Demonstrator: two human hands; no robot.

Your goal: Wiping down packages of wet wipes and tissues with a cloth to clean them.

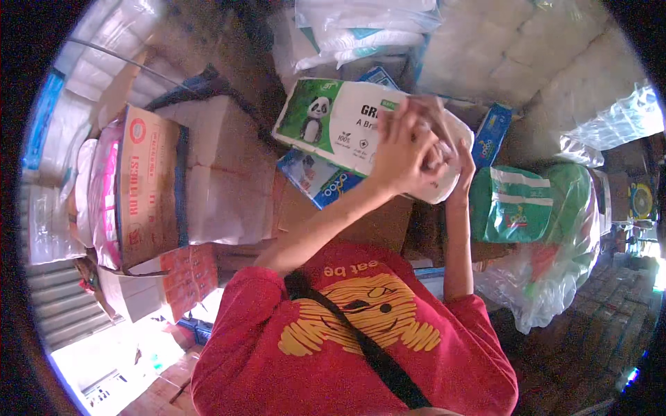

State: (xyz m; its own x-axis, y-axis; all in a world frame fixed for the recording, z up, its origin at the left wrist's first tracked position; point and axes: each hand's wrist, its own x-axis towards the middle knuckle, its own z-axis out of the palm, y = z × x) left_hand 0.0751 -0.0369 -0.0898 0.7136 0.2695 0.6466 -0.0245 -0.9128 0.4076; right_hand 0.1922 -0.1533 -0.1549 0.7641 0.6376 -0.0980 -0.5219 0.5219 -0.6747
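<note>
A white and green plastic pack with a panda print (354, 125), apparently diapers, is tilted in front of me above a cardboard surface. My left hand (408, 148) lies over its right half, motion-blurred, with bent fingers; whether they pinch the film cannot be told. Around the pack's right end, my right hand (464, 164) holds its edge, partly hidden behind it. Blue printed packs show beneath and beside it, one at the lower left (320, 179) and one at the right (493, 135).
Green plastic packs (512, 205) stand to the right, with loose clear film (541, 291) below. Printed cardboard (151, 187) and stacked white packs (223, 182) are on the left. Clear-bagged white goods (364, 36) lie at the top. More wrapped stacks (484, 52) rise at the upper right.
</note>
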